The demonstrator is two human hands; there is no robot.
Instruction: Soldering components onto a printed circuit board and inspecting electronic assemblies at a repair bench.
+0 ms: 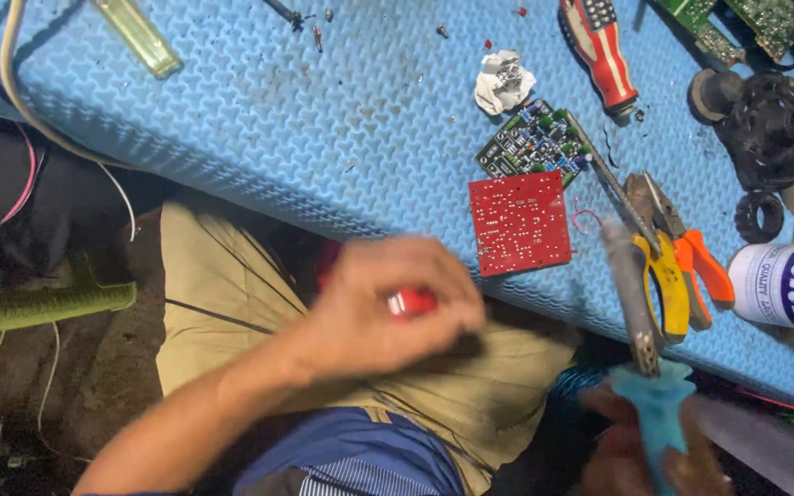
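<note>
My left hand [369,312] is blurred over my lap, its fingers closed around a small red object [413,302]. My right hand [613,450] at the bottom right grips the light-blue handle of a soldering iron [656,404]. Its metal shaft points up toward the mat edge. On the blue foam mat [323,119], just beyond the left hand, lies a red circuit board [518,223]. A dark board with several components [535,142] lies right behind it.
Yellow-and-orange pliers [677,266] lie beside the iron's shaft. A white can [783,285] lies at the right edge, with black round parts [769,119] above it. A red-striped screwdriver [599,46], crumpled paper [504,81] and a yellow-green lighter [140,37] lie farther back. Cables hang at the left.
</note>
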